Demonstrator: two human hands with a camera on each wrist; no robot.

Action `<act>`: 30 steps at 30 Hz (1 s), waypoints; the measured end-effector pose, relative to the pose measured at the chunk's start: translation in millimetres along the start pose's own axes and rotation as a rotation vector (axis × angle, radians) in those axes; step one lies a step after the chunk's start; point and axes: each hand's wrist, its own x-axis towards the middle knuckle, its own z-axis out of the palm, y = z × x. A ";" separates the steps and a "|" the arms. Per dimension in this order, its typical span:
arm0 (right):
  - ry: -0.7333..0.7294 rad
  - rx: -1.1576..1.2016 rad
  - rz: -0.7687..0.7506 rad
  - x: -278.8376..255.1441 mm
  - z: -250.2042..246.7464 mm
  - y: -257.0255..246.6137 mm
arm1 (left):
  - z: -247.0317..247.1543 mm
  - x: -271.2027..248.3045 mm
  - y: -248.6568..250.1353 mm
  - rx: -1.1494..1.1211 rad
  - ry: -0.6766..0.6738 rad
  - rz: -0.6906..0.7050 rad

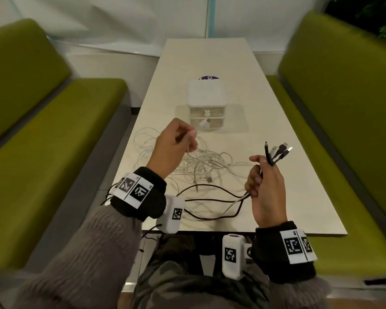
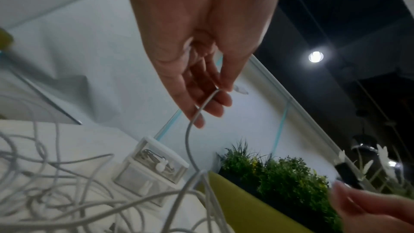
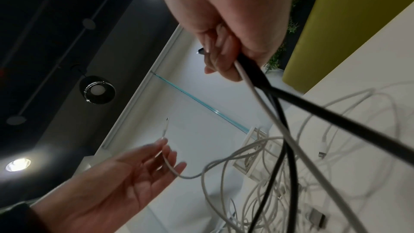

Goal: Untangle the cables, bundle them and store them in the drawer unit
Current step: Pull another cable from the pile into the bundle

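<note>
A tangle of white cables (image 1: 201, 163) lies on the cream table (image 1: 288, 197) in front of the white two-drawer unit (image 1: 207, 103). My left hand (image 1: 191, 139) is raised over the tangle and pinches one white cable (image 2: 190, 130) near its plug end between thumb and fingertips; the other fingers stay loose. To the right, my right hand (image 1: 260, 166) grips a bunch of black and white cables (image 3: 275, 105) whose connectors (image 1: 279, 150) stick up above the fist. Their black lengths (image 1: 210, 198) loop across the table's near edge. Both drawers look shut.
Green bench seats (image 1: 54, 130) flank the table on both sides. A purple round sticker (image 1: 208, 77) shows behind the drawer unit. A loose USB plug (image 1: 208, 179) lies at the near side of the tangle. Green plants (image 2: 280, 174) stand behind the right bench.
</note>
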 end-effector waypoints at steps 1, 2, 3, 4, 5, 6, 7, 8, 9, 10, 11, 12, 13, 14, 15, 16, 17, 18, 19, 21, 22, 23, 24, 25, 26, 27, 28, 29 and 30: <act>-0.020 -0.002 -0.021 -1.0 1.6 0.3 | 5.2 -3.1 3.3 -0.035 -0.058 -0.006; -0.045 -0.008 -0.043 -2.0 4.0 1.5 | 12.2 -7.7 6.4 -0.038 -0.117 -0.004; -0.073 -0.020 -0.062 -3.1 7.2 3.5 | 20.3 -12.7 8.8 -0.020 -0.168 0.006; -0.098 -0.040 -0.076 -3.9 10.2 5.9 | 28.5 -17.2 10.4 0.007 -0.208 0.018; -0.117 -0.068 -0.086 -4.5 12.6 8.4 | 35.8 -21.4 11.0 0.034 -0.239 0.026; -0.126 -0.092 -0.092 -4.9 14.2 10.4 | 41.7 -24.5 11.4 0.052 -0.258 0.029; -0.123 -0.103 -0.094 -4.9 14.8 11.6 | 45.6 -26.3 10.8 0.055 -0.270 0.028; -0.104 -0.100 -0.094 -4.7 14.4 11.5 | 47.9 -27.1 9.1 0.053 -0.286 0.023; -0.073 -0.085 -0.093 -3.5 12.7 10.8 | 48.7 -27.8 6.2 0.055 -0.313 0.016; -0.036 -0.058 -0.094 -1.5 9.9 9.0 | 48.8 -28.5 2.6 0.075 -0.350 0.005; 0.001 -0.024 -0.094 1.1 6.6 6.8 | 47.8 -29.2 -2.5 0.115 -0.385 -0.007; 0.031 0.014 -0.092 3.6 3.8 5.2 | 45.4 -29.6 -8.1 0.171 -0.412 -0.008; 0.051 0.054 -0.089 5.3 1.9 4.4 | 41.9 -29.1 -14.3 0.248 -0.432 0.009; 0.066 0.094 -0.090 6.0 0.9 4.6 | 38.7 -27.2 -18.7 0.340 -0.454 0.038; 0.082 0.122 -0.096 6.1 0.5 5.2 | 36.3 -24.2 -21.3 0.437 -0.480 0.069; 0.098 0.140 -0.104 5.6 1.0 5.7 | 34.5 -19.3 -24.7 0.530 -0.506 0.086; 0.116 0.153 -0.115 5.2 1.4 5.3 | 32.8 -14.0 -27.6 0.627 -0.529 0.101; 0.131 0.170 -0.131 5.2 1.6 3.1 | 31.3 -8.5 -31.1 0.731 -0.551 0.108; 0.144 0.191 -0.156 5.8 0.8 -0.7 | 29.5 -4.2 -34.4 0.821 -0.575 0.106; 0.167 0.219 -0.206 8.1 -3.2 -10.7 | 27.3 3.6 -40.1 0.886 -0.625 0.067; 0.178 0.223 -0.226 8.7 -6.0 -15.0 | 26.8 7.8 -40.7 0.868 -0.631 0.051; 0.189 0.225 -0.241 8.4 -8.4 -17.9 | 26.8 13.6 -40.9 0.847 -0.617 0.053; 0.201 0.227 -0.252 7.7 -10.2 -19.4 | 27.2 20.5 -39.2 0.842 -0.595 0.066; 0.218 0.228 -0.266 7.1 -11.6 -20.7 | 28.8 28.9 -36.6 0.852 -0.577 0.080; 0.237 0.227 -0.282 6.3 -12.2 -21.8 | 30.0 36.4 -33.9 0.871 -0.558 0.074; 0.259 0.225 -0.303 5.6 -12.5 -23.1 | 30.7 43.7 -30.3 0.888 -0.532 0.062; 0.286 0.224 -0.327 5.3 -12.8 -24.9 | 31.2 50.5 -25.5 0.913 -0.500 0.053; 0.320 0.224 -0.352 5.2 -13.6 -26.6 | 32.0 58.3 -20.0 0.926 -0.453 0.079; 0.355 0.221 -0.378 5.8 -14.6 -27.7 | 33.0 65.6 -12.0 0.924 -0.392 0.130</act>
